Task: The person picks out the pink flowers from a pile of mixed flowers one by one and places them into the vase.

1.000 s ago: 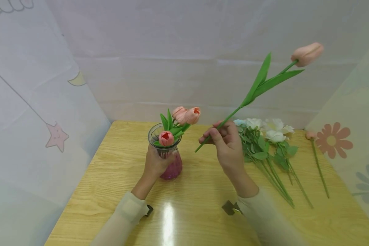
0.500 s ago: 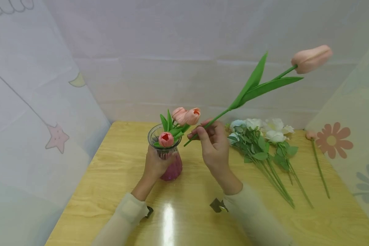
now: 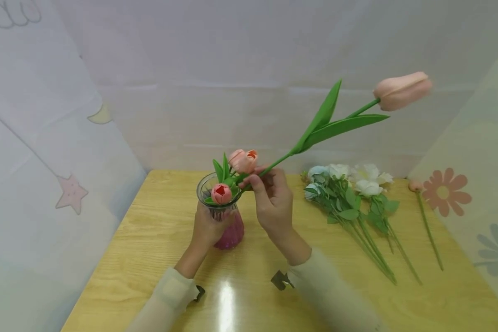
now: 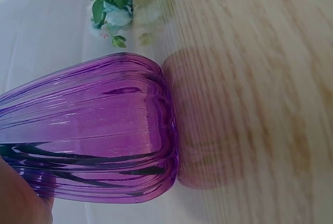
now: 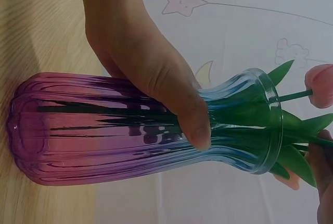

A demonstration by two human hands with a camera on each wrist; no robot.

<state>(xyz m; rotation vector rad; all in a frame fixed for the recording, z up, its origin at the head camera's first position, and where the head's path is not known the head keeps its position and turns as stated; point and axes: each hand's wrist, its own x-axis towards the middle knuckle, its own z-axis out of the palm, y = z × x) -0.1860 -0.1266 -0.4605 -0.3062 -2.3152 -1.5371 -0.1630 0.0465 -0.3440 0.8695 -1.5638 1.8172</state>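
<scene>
A ribbed glass vase (image 3: 229, 233), purple below and bluish at the neck, stands on the table. My left hand (image 3: 207, 226) grips its neck; the right wrist view shows the thumb (image 5: 195, 127) curled round the glass. Several pink tulips (image 3: 222, 193) lean in the vase, their stems visible through the glass. Between thumb and fingers, my right hand (image 3: 274, 203) pinches the lower stem of another pink tulip (image 3: 400, 91). That tulip slants up to the right, its two long leaves spread. Its stem end is hidden behind the fingers near the vase rim (image 5: 276, 125).
White and pale blue flowers (image 3: 344, 184) with green leaves lie on the wooden table (image 3: 149, 258) at the right. Beyond them lies a single pink flower (image 3: 427, 226) near the table's right edge. A printed cloth backdrop (image 3: 216, 55) surrounds the table.
My right hand has moved left with the tulip, bringing the stem's lower end from apart to beside the vase rim. The left hand keeps its grip on the vase.
</scene>
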